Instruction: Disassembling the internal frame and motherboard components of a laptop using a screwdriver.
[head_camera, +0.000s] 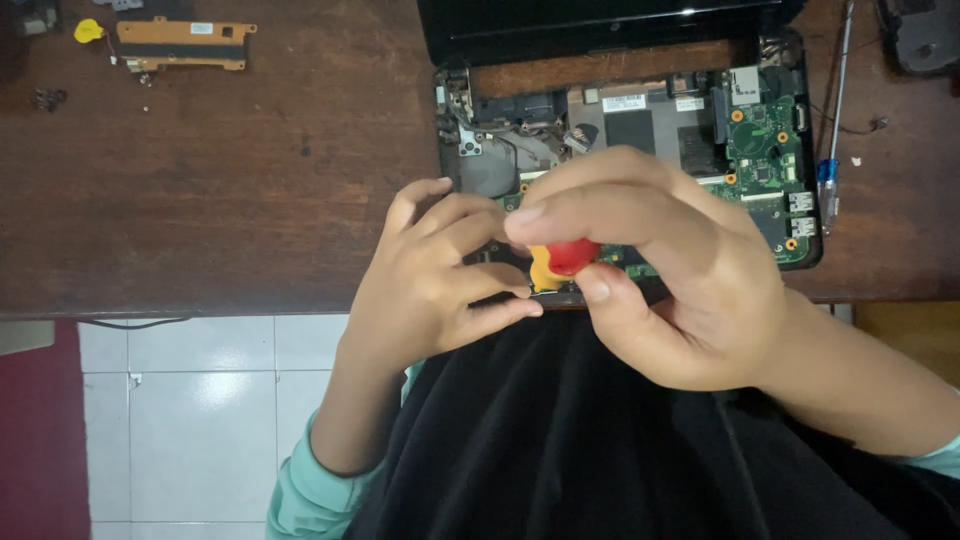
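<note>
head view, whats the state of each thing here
laptop: opened up, circuit board bare
right hand: pinching a red handle
left hand: fingers curled beside the handle
screwdriver: lying loose on the table
orange metal plate: off, lying apart

I see the opened laptop (640, 140) on the table (250, 180), a screwdriver (835, 120) just right of it, a bracket (182, 44) far left.
</note>
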